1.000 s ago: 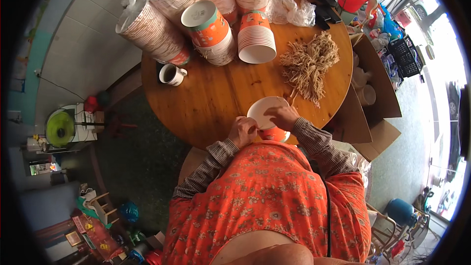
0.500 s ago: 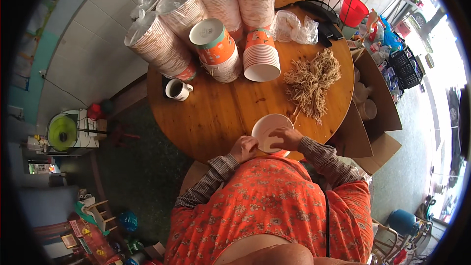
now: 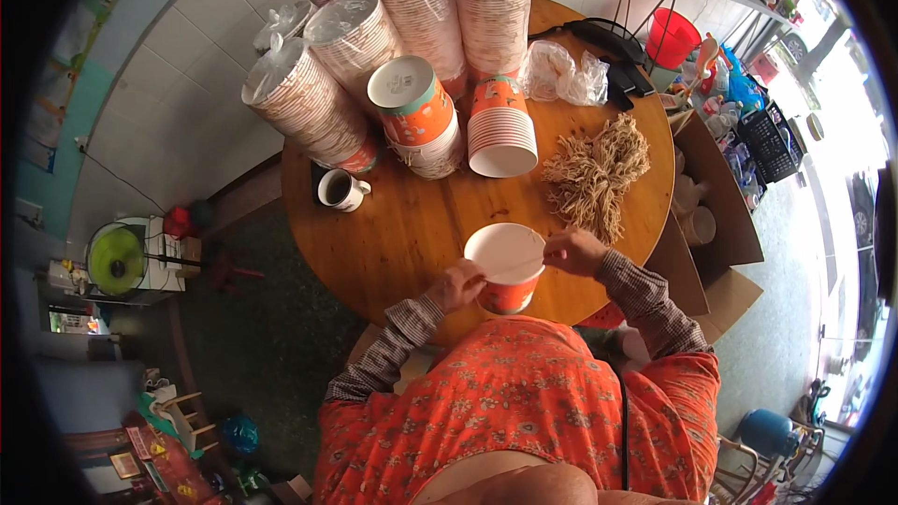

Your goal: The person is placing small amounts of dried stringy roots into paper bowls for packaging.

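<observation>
An orange paper bucket [image 3: 511, 295] with a white inside stands mouth up at the table's near edge, in front of my body. My left hand [image 3: 457, 286] is at the left of its rim, fingers pinched together. On the opposite side, my right hand [image 3: 577, 252] is closed in a pinch at the rim. A faint pale line, perhaps string, crosses the bucket's mouth between the hands. What the fingertips hold is too small to make out. Beyond my right hand lies a loose bundle of tan twine [image 3: 601, 173].
Tall wrapped stacks of paper buckets [image 3: 414, 14] fill the table's far left. Nearer are an orange bucket stack [image 3: 421, 117], another lying stack [image 3: 503, 131] and a mug of dark liquid [image 3: 343, 191]. Clear plastic bags [image 3: 564, 73] lie at the back. A cardboard box [image 3: 725, 215] stands right of the table.
My right hand has come out of the bucket's mouth to the right of its rim. The bucket has moved slightly away from my body and stands more upright. My left hand remains at its left side.
</observation>
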